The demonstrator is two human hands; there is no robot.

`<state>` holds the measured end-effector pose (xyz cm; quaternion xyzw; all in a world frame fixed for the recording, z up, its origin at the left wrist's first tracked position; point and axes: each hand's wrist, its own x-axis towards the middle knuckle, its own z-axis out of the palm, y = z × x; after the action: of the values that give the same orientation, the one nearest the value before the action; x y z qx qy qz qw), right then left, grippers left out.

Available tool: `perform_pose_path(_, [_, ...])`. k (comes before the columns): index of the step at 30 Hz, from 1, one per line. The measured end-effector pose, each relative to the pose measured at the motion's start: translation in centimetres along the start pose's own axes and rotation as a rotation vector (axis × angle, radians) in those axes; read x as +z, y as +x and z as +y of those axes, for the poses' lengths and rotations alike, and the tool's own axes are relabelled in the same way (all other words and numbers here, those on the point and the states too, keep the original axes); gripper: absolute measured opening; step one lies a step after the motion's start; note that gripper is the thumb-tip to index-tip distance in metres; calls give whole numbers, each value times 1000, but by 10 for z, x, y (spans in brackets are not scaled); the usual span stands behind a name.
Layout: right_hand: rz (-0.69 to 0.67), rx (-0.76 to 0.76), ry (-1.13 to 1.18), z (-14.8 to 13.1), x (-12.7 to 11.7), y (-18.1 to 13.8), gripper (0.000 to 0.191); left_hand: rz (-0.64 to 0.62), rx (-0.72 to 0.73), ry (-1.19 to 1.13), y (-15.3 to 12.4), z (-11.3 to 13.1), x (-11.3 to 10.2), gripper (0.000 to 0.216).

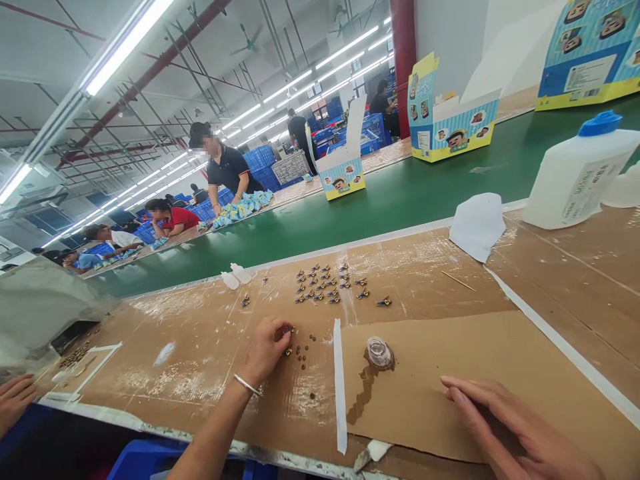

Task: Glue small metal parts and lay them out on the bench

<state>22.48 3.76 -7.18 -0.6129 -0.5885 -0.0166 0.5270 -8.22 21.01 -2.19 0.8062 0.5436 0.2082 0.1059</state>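
My left hand [265,348], with a bangle at the wrist, pinches a small dark piece [289,329] just above the table. Beside its fingertips several small round brown pieces [301,353] lie loose. Farther back, small blue and tan figures [325,285] stand or lie in rough rows. My right hand [515,423] hovers over a brown cardboard sheet [425,413], fingers stretched out to the left, and nothing shows in them. A small clear dish [379,352] stands on that sheet, with a wet brown stain around it.
A large bottle with a blue cap [580,173] and a crumpled white sheet [479,227] are at the right. Two small white bottles [236,275] lie near the green belt [280,220]. Printed boxes [455,127] stand on the belt. Another person's hand [15,400] rests at far left.
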Motion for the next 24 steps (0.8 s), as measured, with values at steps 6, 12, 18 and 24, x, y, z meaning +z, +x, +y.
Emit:
perform_pose_path(6, [-50, 59, 32, -5, -4, -1, 19, 44, -84, -161, 1, -4, 4, 18])
perform_pose_path(12, [-75, 88, 52, -5, -6, -3, 20, 71, -190, -372, -1, -4, -2, 25])
perform_pose_path(18, [-72, 61, 66, -5, -4, -2, 17, 56, -252, -543, -16, 20, -18, 24])
perform_pose_path(24, [-24, 107, 172, -12, -1, 1, 13, -32, -243, -679, -27, 40, -23, 15])
